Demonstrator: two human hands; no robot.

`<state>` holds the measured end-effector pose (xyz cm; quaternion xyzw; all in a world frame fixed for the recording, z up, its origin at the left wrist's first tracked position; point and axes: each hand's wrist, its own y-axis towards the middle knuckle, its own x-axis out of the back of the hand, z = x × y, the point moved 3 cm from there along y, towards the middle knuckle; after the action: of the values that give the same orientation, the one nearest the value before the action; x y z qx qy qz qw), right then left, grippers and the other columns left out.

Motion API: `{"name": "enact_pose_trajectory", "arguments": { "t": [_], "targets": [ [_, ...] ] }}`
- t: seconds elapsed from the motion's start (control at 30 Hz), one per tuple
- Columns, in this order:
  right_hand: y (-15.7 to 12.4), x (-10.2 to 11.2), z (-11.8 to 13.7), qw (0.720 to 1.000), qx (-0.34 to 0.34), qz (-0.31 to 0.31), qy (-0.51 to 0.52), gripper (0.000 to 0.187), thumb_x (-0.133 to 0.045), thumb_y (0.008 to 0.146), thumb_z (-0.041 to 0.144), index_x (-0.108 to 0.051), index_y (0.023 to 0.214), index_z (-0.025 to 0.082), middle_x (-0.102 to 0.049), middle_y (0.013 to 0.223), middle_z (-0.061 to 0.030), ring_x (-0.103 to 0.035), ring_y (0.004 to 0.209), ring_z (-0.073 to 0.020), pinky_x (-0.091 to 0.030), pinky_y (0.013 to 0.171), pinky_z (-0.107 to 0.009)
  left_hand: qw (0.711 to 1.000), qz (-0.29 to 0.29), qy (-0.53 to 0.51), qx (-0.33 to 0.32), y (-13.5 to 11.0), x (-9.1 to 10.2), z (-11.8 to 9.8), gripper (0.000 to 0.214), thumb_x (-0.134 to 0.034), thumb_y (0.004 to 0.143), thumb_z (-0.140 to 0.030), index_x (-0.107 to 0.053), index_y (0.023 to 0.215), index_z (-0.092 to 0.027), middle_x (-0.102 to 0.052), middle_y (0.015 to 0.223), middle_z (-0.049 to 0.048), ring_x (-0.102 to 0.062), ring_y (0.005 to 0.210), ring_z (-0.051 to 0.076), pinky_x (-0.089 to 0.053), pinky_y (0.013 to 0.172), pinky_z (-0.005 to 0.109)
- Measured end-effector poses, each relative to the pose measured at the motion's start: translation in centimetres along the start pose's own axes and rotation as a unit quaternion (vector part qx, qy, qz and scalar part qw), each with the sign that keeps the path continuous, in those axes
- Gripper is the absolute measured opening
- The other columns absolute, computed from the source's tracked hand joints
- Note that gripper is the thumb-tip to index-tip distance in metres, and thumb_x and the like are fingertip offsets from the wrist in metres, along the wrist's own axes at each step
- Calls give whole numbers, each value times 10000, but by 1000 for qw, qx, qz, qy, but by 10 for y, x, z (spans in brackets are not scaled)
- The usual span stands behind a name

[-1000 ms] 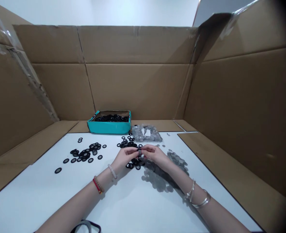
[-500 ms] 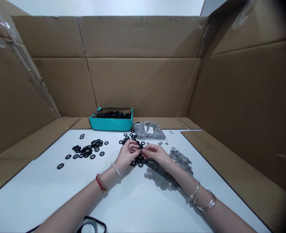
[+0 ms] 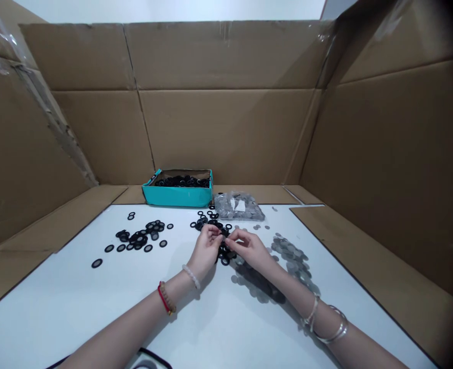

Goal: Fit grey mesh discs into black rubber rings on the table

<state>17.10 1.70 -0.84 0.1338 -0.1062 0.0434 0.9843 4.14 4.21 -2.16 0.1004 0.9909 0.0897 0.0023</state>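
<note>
Over the middle of the white table, my left hand [image 3: 206, 251] and my right hand [image 3: 252, 249] meet fingertip to fingertip. Between them is a small dark piece, seemingly a black ring, pinched by my left thumb and fingers. My right thumb and index finger are pressed together at its edge; whatever they pinch is too small to make out. Loose black rings [image 3: 225, 261] lie under and behind the hands. Thin grey translucent discs [image 3: 293, 256] are scattered beneath and beyond my right forearm. To the left lies a group of black rings with grey centres [image 3: 138, 239].
At the back stands a teal box [image 3: 178, 197] full of black rings. Beside it lies a clear plastic bag [image 3: 245, 211] of grey discs. Cardboard walls [image 3: 226, 133] enclose the table on three sides. A black-edged object [image 3: 155, 355] shows at the bottom edge.
The view has shifted slightly. My hands stay together at the same spot, with small finger movements around the little dark piece; my left wrist has turned a bit more upright.
</note>
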Motion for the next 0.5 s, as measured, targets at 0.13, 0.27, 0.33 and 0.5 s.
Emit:
{"name": "enact_pose_trajectory", "arguments": {
  "t": [0.13,0.27,0.33,0.5],
  "targets": [
    [-3,-1,1,999,34,-36,-23,262,-562,764,402,-491,638,184,-485,656,3,-469,645,-143,-398,600,-239,999,15,28,-21,-2,0,-3,83,-498,791,-175,-441,849,-191,-515,820,20,-536,827,146,-433,751,270],
    [-6,0,4,997,55,-42,-35,218,-543,783,355,-490,658,184,-497,694,-3,-480,674,-147,-409,636,-242,996,37,73,-30,-5,-1,-2,65,-452,827,-227,-437,882,-196,-498,804,10,-521,780,142,-426,708,267],
    [-7,0,5,997,60,-38,-42,201,-535,792,334,-490,666,184,-503,711,-7,-486,693,-150,-411,655,-243,996,43,78,-25,-5,-1,-1,69,-440,832,-237,-436,887,-198,-495,799,7,-515,757,140,-423,690,266],
    [-4,1,2,999,32,-33,-29,218,-528,796,356,-502,670,180,-498,697,-8,-479,674,-149,-398,619,-243,999,27,32,-27,-5,-1,-6,63,-475,804,-226,-442,849,-197,-497,789,3,-511,768,141,-416,698,260]
  ]
}}
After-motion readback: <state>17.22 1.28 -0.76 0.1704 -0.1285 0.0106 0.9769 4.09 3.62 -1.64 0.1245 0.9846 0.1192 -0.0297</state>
